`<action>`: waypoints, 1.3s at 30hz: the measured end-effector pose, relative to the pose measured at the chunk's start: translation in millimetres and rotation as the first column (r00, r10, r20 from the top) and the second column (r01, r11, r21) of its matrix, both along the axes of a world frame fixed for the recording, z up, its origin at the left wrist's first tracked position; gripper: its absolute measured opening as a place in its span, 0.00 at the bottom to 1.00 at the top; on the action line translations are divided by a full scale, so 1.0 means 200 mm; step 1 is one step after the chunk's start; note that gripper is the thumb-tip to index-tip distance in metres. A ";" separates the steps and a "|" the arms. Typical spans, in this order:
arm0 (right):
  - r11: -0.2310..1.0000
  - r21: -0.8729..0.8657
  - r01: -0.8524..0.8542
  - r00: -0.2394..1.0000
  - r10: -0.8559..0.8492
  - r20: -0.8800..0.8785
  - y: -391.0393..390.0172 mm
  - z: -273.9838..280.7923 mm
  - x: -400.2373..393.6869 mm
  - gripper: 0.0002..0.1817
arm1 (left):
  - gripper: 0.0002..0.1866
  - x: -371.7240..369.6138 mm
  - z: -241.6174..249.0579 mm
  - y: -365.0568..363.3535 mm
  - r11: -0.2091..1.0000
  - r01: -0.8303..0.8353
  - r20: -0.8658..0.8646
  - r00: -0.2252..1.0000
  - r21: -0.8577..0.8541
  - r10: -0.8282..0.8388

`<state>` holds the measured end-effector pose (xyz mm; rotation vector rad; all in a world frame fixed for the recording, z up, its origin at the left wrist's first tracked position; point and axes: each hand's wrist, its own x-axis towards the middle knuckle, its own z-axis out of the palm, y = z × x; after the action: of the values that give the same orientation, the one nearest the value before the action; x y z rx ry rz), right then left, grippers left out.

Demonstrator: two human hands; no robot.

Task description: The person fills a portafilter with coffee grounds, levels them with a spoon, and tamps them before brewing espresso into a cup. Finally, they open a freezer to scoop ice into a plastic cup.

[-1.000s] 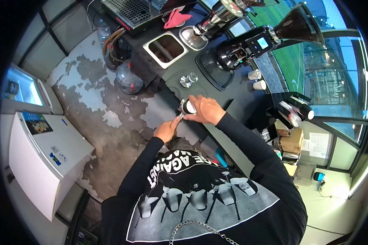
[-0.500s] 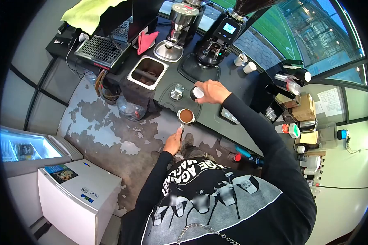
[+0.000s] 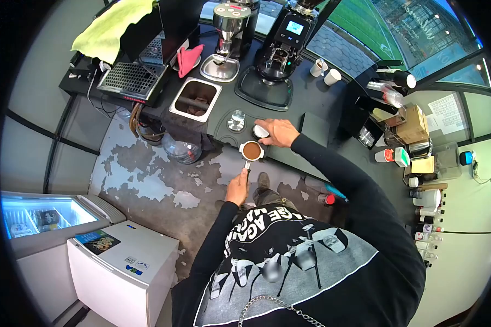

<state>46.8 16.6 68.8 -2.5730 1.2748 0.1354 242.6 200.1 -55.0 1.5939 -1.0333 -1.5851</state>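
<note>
My left hand is wrapped round the handle of a portafilter, its basket filled with brown coffee grounds, held level off the counter's front edge. My right hand has its fingers on a small round tool with a pale top, at the right side of the dark mat. Left of that tool a shiny metal tamper stands on the same mat. The tool and the portafilter are close together.
Behind the mat are a knock box, a grinder, a second grinder and paper cups. An espresso machine's drip tray is at the left. A white fridge stands at lower left, a water bottle below the counter.
My right hand has lowered with the round tool to the mat. The portafilter in my left hand has shifted slightly, and the camera view has turned a little.
</note>
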 end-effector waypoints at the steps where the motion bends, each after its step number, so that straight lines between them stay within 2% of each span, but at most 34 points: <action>1: 0.999 -0.005 0.034 0.995 -0.034 0.089 0.02 -0.02 -0.01 0.40 | 0.38 0.00 -0.01 0.02 0.998 -0.010 0.045 0.999 -0.070 0.013; 2: 0.999 0.046 0.026 1.000 -0.027 0.016 0.03 0.05 0.00 0.43 | 0.37 0.01 0.03 0.04 0.999 -0.001 0.055 0.998 -0.051 0.004; 3: 0.995 -0.086 -0.046 0.999 0.047 0.008 0.03 0.07 -0.01 0.41 | 0.37 0.03 0.00 0.06 0.995 -0.008 0.083 0.996 -0.096 0.016; 5: 0.992 -0.094 -0.079 0.921 0.109 0.373 -0.01 0.14 0.07 0.36 | 0.36 0.08 0.12 0.07 0.992 -0.038 0.076 0.996 -0.116 0.047; 6: 0.994 -0.068 -0.085 0.882 0.107 0.458 -0.03 0.20 0.14 0.29 | 0.34 0.12 0.22 0.05 0.994 -0.094 -0.041 0.995 0.047 0.096; 7: 0.990 -0.045 -0.136 0.852 0.139 0.504 -0.05 0.30 0.27 0.26 | 0.34 0.14 0.23 -0.01 0.994 -0.100 -0.012 0.995 0.033 0.100; 8: 0.979 -0.117 -0.170 0.821 0.206 0.533 -0.07 0.35 0.39 0.27 | 0.31 0.18 0.22 -0.09 0.974 -0.109 0.103 0.986 -0.199 0.132; 9: 0.962 -0.190 -0.197 0.786 0.271 0.556 -0.09 0.39 0.52 0.29 | 0.28 0.22 0.23 -0.17 0.904 -0.079 0.207 0.962 -0.420 0.180; 10: 0.931 -0.269 -0.247 0.775 0.356 0.522 -0.14 0.40 0.64 0.31 | 0.23 0.25 0.36 -0.26 0.916 -0.145 0.144 0.967 -0.375 0.211; 11: 0.887 -0.353 -0.297 0.762 0.443 0.473 -0.23 0.39 0.75 0.34 | 0.19 0.26 0.62 -0.33 0.948 -0.245 0.025 0.967 -0.203 0.255; 12: 0.843 -0.422 -0.333 0.725 0.515 0.457 -0.33 0.31 0.86 0.33 | 0.18 0.31 0.63 -0.44 0.934 -0.294 -0.010 0.954 -0.206 0.298; 13: 0.877 -0.327 -0.352 0.821 0.457 0.341 -0.37 0.34 0.95 0.31 | 0.18 0.36 0.62 -0.54 0.916 -0.345 -0.049 0.938 -0.205 0.342; 14: 0.907 -0.338 -0.252 0.812 0.388 0.437 -0.43 0.32 1.01 0.33 | 0.17 0.41 0.61 -0.62 0.897 -0.407 -0.143 0.912 -0.175 0.386; 15: 0.931 -0.331 -0.154 0.785 0.319 0.531 -0.47 0.28 1.08 0.35 | 0.17 0.44 0.59 -0.69 0.887 -0.417 -0.133 0.908 -0.198 0.397; 16: 0.974 -0.213 0.080 0.717 0.092 0.691 -0.43 0.25 1.14 0.40 | 0.15 0.47 0.56 -0.75 0.834 -0.502 -0.159 0.864 -0.228 0.477; 17: 0.980 0.072 0.187 0.725 -0.188 0.663 -0.40 0.26 1.19 0.44 | 0.14 0.50 0.52 -0.79 0.772 -0.583 -0.190 0.813 -0.254 0.551; 19: 0.922 0.302 0.241 0.695 -0.381 0.609 -0.37 0.17 1.25 0.46 | 0.13 0.57 0.38 -0.88 0.746 -0.635 -0.257 0.769 -0.201 0.586; 20: 0.923 0.335 0.190 0.724 -0.363 0.587 -0.42 0.04 1.26 0.48 | 0.13 0.59 0.38 -0.90 0.741 -0.635 -0.206 0.772 -0.218 0.601; 21: 0.939 0.174 0.295 0.550 -0.316 0.773 -0.47 -0.20 1.31 0.41 | 0.13 0.60 0.39 -0.92 0.739 -0.631 -0.158 0.775 -0.236 0.612; 22: 0.866 0.429 0.257 0.340 -0.496 0.799 -0.48 -0.12 1.29 0.36 | 0.13 0.60 0.41 -0.93 0.739 -0.630 -0.159 0.776 -0.238 0.610; 23: 0.744 0.649 0.159 0.125 -0.667 0.734 -0.50 -0.07 1.27 0.32 | 0.14 0.60 0.42 -0.94 0.752 -0.604 -0.119 0.794 -0.265 0.596; 24: 0.714 0.689 0.123 0.124 -0.700 0.703 -0.58 -0.09 1.27 0.25 | 0.14 0.60 0.42 -0.94 0.768 -0.573 -0.072 0.812 -0.288 0.579; 25: 0.661 0.747 0.067 -0.007 -0.748 0.663 -0.63 -0.11 1.30 0.22 | 0.14 0.59 0.41 -0.94 0.778 -0.563 -0.063 0.819 -0.279 0.571; 27: 0.616 0.780 0.114 -0.104 -0.773 0.626 -0.66 -0.10 1.31 0.20 | 0.15 0.55 0.39 -0.99 0.795 -0.534 -0.038 0.836 -0.288 0.548; 28: 0.607 0.791 0.072 -0.197 -0.769 0.608 -0.64 -0.11 1.32 0.17 | 0.15 0.55 0.37 -1.02 0.792 -0.539 -0.044 0.833 -0.286 0.551; 29: 0.624 0.778 0.073 -0.141 -0.766 0.627 -0.61 -0.13 1.31 0.14 | 0.15 0.56 0.35 -1.04 0.783 -0.547 -0.023 0.824 -0.297 0.567; 31: 0.677 0.736 -0.016 -0.121 -0.732 0.671 -0.56 -0.15 1.30 0.12 | 0.15 0.58 0.35 -1.08 0.771 -0.550 -0.038 0.821 -0.321 0.570; 32: 0.633 0.770 -0.078 -0.172 -0.770 0.615 -0.56 -0.15 1.29 0.11 | 0.16 0.58 0.37 -1.07 0.787 -0.518 0.035 0.828 -0.334 0.560; 33: 0.602 0.788 -0.130 -0.252 -0.789 0.561 -0.58 -0.15 1.28 0.11 | 0.16 0.56 0.38 -1.07 0.790 -0.514 0.032 0.831 -0.333 0.555; 36: 0.549 0.824 -0.144 -0.214 -0.830 0.515 -0.63 -0.18 1.28 0.09 | 0.14 0.53 0.39 -1.04 0.785 -0.563 -0.092 0.824 -0.259 0.560; 37: 0.518 0.837 -0.176 -0.206 -0.851 0.484 -0.65 -0.17 1.29 0.08 | 0.14 0.54 0.37 -1.03 0.788 -0.561 -0.089 0.825 -0.255 0.558; 38: 0.473 0.837 -0.275 -0.147 -0.881 0.449 -0.68 -0.17 1.28 0.07 | 0.14 0.56 0.35 -1.01 0.792 -0.549 -0.082 0.832 -0.268 0.549; 39: 0.403 0.882 -0.244 -0.111 -0.915 0.387 -0.71 -0.16 1.26 0.08 | 0.14 0.57 0.33 -0.98 0.795 -0.538 -0.078 0.838 -0.281 0.539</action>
<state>299.5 -124.9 35.9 -0.6011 0.8865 -0.9179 357.0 3.3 11.5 1.5070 -0.6827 -0.9865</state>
